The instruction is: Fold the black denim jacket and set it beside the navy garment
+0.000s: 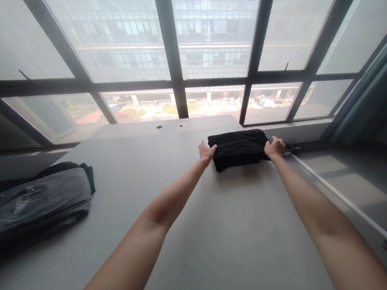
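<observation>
Two outstretched arms [172, 210] crossed the view from below; the left grip [207, 152] had its fingers pressed together against the left end of a folded black garment [238, 149], though it could not be told whether they pinched the cloth; the right grip [274, 148] curled over the garment's right end, pinching it; the garment lay between both grips on a grey tabletop [240, 241], near the far edge; a folded dark grey garment [32, 206] lay well apart on the left; a white strip [339, 195] ran along the right side; beyond stood a dark-framed window [211, 86], a blue-green curtain [376, 87] at its right, and a glass building [214, 36] outside.
</observation>
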### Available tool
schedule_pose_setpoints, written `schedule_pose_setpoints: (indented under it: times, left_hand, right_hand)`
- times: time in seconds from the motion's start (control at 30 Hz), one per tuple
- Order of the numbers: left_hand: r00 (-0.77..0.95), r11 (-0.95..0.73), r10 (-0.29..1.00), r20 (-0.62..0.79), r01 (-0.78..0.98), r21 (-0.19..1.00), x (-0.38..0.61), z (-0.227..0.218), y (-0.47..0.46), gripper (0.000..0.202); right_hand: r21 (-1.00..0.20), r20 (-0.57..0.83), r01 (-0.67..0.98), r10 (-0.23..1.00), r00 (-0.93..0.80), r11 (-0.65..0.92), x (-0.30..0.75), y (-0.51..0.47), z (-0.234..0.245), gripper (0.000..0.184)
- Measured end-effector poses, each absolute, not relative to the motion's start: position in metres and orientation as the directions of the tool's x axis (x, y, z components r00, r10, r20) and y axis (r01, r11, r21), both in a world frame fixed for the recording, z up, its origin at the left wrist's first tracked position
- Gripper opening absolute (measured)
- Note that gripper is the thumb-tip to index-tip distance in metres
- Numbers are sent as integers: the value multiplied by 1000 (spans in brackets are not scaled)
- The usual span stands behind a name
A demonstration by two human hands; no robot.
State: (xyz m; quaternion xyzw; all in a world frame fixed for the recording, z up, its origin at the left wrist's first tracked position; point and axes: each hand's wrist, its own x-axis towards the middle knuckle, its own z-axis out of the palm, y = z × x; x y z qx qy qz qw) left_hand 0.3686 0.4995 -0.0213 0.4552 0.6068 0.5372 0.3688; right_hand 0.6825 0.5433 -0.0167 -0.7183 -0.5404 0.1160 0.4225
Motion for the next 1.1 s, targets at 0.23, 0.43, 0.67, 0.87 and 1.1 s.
schedule_pose_setpoints:
  times: [0.23, 0.43, 0.67, 0.87, 1.1]
  left_hand:
    - [276, -337, 941, 198, 834, 437, 383, -19, 481, 64]
    - [269, -377, 922, 278, 786, 489, 387, -51, 471, 65]
    - [235, -386, 917, 322, 722, 574, 355, -17, 471, 55]
    - [202, -321, 940, 274, 795, 515, 274, -19, 404, 57]
    - [120, -161, 982, 144, 931, 328, 180, -42, 284, 54]
  right_hand:
    - [-379, 296, 896, 948, -120, 232, 629, 520, -23, 64]
    - [-373, 171, 914, 980, -101, 159, 622, 512, -39, 64]
    - [-403, 290, 901, 956, -38, 159, 595, 492, -2, 60]
    - [-443, 549, 774, 819, -165, 453, 515, 421, 5, 56]
    - [-430, 219, 769, 882, -418, 472, 405, 333, -40, 54]
